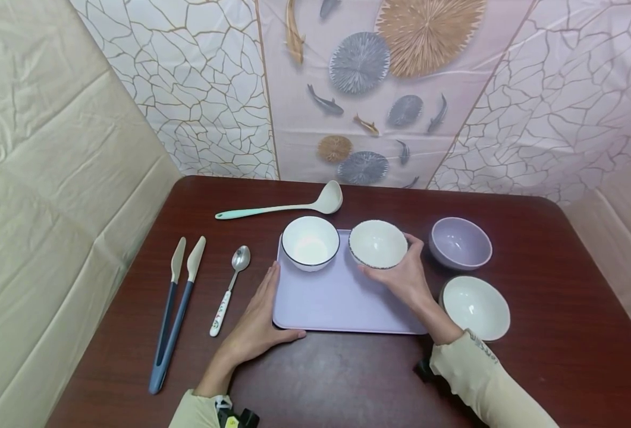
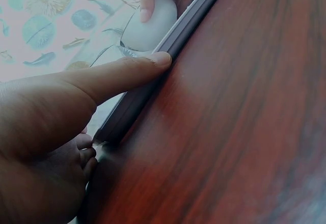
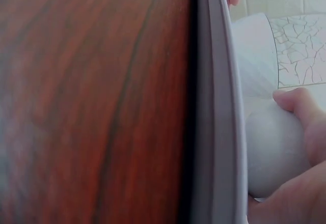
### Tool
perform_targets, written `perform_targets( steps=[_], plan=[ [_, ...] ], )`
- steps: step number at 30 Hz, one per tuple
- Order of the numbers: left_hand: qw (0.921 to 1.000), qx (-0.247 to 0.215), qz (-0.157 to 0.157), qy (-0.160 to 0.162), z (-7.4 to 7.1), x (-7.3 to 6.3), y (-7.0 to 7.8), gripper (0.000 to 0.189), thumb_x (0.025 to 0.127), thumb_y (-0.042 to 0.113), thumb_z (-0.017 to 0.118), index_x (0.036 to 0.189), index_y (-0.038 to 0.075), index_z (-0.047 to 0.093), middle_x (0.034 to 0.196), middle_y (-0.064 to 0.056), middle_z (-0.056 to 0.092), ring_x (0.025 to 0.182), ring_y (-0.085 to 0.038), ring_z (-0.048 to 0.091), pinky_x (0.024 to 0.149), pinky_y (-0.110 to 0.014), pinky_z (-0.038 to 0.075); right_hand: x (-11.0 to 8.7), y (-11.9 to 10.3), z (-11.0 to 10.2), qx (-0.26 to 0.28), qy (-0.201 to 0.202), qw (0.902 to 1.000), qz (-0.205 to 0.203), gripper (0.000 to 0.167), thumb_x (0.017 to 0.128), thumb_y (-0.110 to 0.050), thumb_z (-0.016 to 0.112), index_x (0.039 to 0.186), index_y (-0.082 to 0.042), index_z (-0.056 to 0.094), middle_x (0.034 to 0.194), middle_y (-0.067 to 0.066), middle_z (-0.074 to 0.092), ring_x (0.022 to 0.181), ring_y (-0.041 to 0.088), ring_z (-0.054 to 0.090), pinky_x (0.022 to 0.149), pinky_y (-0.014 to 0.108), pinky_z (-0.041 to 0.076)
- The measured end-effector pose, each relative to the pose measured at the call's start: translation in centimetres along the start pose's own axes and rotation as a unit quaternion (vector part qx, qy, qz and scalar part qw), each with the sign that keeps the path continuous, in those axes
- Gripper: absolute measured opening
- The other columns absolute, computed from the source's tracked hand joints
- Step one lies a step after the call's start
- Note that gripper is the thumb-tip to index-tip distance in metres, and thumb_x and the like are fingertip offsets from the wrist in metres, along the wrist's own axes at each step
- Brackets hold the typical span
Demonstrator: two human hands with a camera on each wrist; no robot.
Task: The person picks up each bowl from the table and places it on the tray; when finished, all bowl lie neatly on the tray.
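Note:
My right hand point(image 1: 407, 280) grips a white bowl point(image 1: 377, 244) with a speckled rim at the back right of the lilac tray point(image 1: 336, 306). Thumb and fingers curve around its side, as the right wrist view also shows on the bowl point(image 3: 275, 145). To its left on the tray is another white bowl point(image 1: 311, 241), with a thin dark rim. My left hand point(image 1: 256, 326) rests against the tray's front left corner, fingers extended along the left edge. Its thumb point(image 2: 127, 76) lies straight along the front edge.
A lilac bowl point(image 1: 461, 244) and a white bowl point(image 1: 476, 308) stand right of the tray, the latter close to my right forearm. Left of it lie a spoon point(image 1: 228, 297) and blue-handled tongs point(image 1: 175, 324). Behind is a ladle point(image 1: 294, 206), near the patterned backdrop point(image 1: 213, 89).

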State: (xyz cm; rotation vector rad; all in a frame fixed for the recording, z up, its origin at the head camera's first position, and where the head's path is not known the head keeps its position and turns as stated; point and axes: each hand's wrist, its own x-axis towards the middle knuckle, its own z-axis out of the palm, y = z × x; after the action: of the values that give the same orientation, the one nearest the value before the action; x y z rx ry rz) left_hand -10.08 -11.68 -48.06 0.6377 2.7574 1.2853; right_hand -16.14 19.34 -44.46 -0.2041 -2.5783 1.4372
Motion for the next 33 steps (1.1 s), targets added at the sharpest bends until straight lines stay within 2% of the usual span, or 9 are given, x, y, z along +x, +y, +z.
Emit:
perform_targets(
  steps=[5,12,21,27,30,33],
  plan=[
    [1.0,0.0,0.0,0.0,0.0,0.0,0.1,0.129,0.07,0.042,0.089,0.157,0.006,0.002,0.163,-0.01,0.002,0.148,-0.024,0.003,0.114,-0.051,0.016,0.1,0.3,0.1,-0.004,0.001,1.0,-0.007,0.115,0.059,-0.029,0.095,0.142,-0.001,0.021,0.137,0.026,0.042,0.123,0.031,0.048,0.103,0.043,0.037],
    [1.0,0.001,0.001,-0.003,-0.1,0.1,0.3,0.128,0.07,0.041,0.088,0.157,0.006,0.001,0.164,-0.01,0.002,0.148,-0.023,0.002,0.114,-0.05,0.015,0.2,0.5,0.3,-0.006,0.005,0.9992,-0.039,0.113,0.058,-0.025,0.096,0.14,0.003,0.024,0.141,0.021,0.039,0.124,0.031,0.047,0.104,0.042,0.036],
    [1.0,0.001,-0.001,-0.003,-0.2,0.1,0.3,0.128,0.071,0.041,0.088,0.157,0.005,0.002,0.163,-0.011,0.002,0.148,-0.024,0.003,0.114,-0.051,0.016,0.3,0.7,0.4,-0.004,-0.002,0.9987,-0.05,0.115,0.057,-0.025,0.097,0.141,0.005,0.023,0.142,0.022,0.037,0.125,0.031,0.046,0.105,0.043,0.035],
    [1.0,0.0,-0.004,-0.002,-0.2,0.1,0.3,0.128,0.07,0.041,0.088,0.157,0.005,0.002,0.163,-0.01,0.002,0.148,-0.024,0.003,0.114,-0.052,0.016,-0.5,0.1,0.0,-0.03,-0.004,0.9965,-0.078,0.12,0.06,-0.029,0.095,0.145,0.005,0.018,0.145,0.024,0.031,0.131,0.034,0.038,0.107,0.047,0.03],
    [1.0,0.0,-0.001,0.0,-0.2,0.0,0.2,0.128,0.07,0.041,0.089,0.157,0.005,0.002,0.163,-0.01,0.002,0.148,-0.024,0.003,0.114,-0.052,0.016,-1.6,-0.9,-1.0,-0.044,-0.003,0.9911,-0.126,0.107,0.066,-0.027,0.092,0.144,0.005,0.024,0.145,0.023,0.031,0.134,0.034,0.034,0.108,0.047,0.029],
    [1.0,0.001,0.0,-0.002,-0.1,0.0,0.2,0.128,0.07,0.041,0.088,0.157,0.006,0.002,0.163,-0.011,0.003,0.148,-0.024,0.003,0.114,-0.052,0.016,-3.1,-2.1,-3.4,-0.037,-0.049,0.9806,-0.186,0.08,0.076,-0.021,0.086,0.139,0.0,0.041,0.141,0.015,0.045,0.131,0.028,0.042,0.108,0.04,0.033]
  ],
)
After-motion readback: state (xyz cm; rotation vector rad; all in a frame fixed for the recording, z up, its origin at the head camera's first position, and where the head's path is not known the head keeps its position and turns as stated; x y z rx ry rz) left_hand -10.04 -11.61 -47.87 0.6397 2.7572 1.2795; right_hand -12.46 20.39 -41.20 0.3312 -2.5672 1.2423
